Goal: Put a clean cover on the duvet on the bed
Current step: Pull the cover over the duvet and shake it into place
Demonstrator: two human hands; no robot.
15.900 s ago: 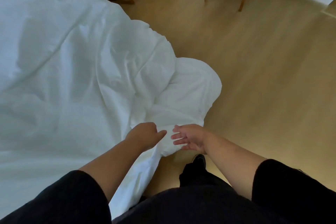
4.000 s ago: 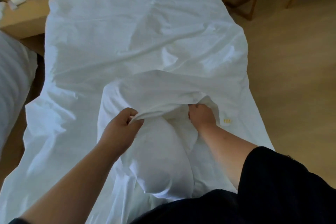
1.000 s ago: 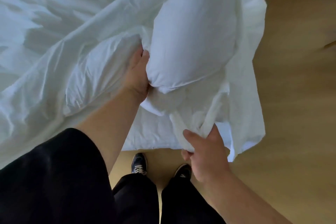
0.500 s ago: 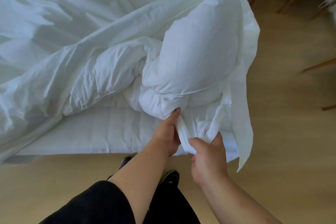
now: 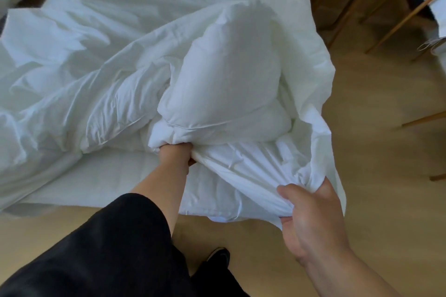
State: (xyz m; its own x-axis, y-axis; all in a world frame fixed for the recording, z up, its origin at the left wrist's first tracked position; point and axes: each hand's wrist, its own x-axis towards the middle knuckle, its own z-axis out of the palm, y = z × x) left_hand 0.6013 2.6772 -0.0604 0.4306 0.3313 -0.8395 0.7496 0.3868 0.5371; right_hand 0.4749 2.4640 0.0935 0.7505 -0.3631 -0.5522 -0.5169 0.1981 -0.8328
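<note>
The duvet (image 5: 229, 75) lies bunched in a puffy white mound at the foot of the bed (image 5: 101, 176), partly wrapped by the thin white cover (image 5: 311, 72), which drapes over it and hangs past the bed's corner toward the floor (image 5: 386, 152). The left hand (image 5: 176, 154) reaches under the mound, fingers curled around a gathered fold of fabric at its base. The right hand (image 5: 311, 214) is nearer the camera, off the bed's edge, gripping the cover's bunched hem between thumb and curled fingers, the cloth stretched between the two hands. Wooden chair legs (image 5: 342, 14) stand beyond the bed.
</note>
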